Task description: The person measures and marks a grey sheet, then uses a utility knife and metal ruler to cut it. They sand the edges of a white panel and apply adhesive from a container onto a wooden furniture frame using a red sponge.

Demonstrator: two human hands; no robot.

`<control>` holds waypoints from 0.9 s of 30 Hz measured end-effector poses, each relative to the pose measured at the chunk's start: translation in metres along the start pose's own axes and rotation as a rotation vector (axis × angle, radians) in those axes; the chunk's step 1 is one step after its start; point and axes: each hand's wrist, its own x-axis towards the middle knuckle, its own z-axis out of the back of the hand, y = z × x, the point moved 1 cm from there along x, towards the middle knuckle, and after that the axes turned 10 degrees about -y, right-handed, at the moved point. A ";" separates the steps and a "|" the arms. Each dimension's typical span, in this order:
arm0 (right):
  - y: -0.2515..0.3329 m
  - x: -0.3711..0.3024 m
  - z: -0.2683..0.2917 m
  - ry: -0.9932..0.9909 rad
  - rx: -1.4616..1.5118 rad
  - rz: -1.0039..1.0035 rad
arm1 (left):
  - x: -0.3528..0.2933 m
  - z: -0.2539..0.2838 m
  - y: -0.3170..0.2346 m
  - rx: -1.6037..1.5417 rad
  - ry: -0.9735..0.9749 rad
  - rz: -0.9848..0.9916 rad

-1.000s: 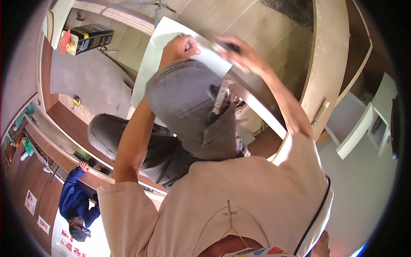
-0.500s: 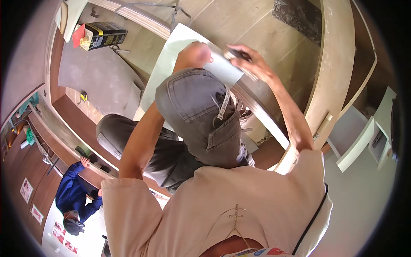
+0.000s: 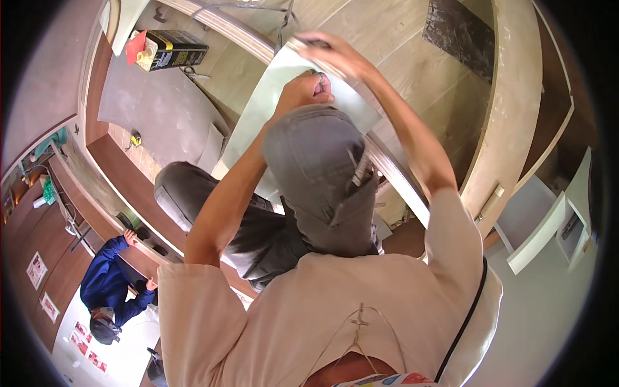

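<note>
A pale, smooth panel [image 3: 258, 122] lies at a slant in front of my raised knee [image 3: 316, 145]. My left hand [image 3: 306, 91] rests on it just beyond the knee, fingers curled in; whether they hold anything is hidden. My right hand [image 3: 342, 59] reaches across to the panel's far corner. It grips a block-like hand tool [image 3: 312, 45] with a dark top and a pale edge, smeared by motion, so its exact kind cannot be told. Part of the panel is covered by my hands, arm and knee.
A dark rectangular can [image 3: 177, 50] stands at the far left, scissors [image 3: 193, 73] beside it. A yellow tape measure [image 3: 135, 138] lies further left. Curved wooden framing [image 3: 509, 109] rises on the right. A co-worker in blue [image 3: 106, 280] is at the lower left.
My right hand has swept left and away along the panel with the block-like tool, from its right edge to its far corner. My left hand stays on the panel; the view has shifted slightly.
</note>
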 end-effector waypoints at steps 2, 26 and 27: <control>0.021 0.011 -0.004 0.028 0.023 -0.119 | -0.003 -0.003 -0.001 -0.001 -0.041 -0.054; 0.004 0.020 -0.012 0.057 0.089 -0.116 | 0.000 -0.003 0.001 0.034 -0.038 -0.038; 0.008 0.012 -0.014 0.064 0.097 -0.113 | -0.006 0.000 0.004 0.047 -0.018 0.008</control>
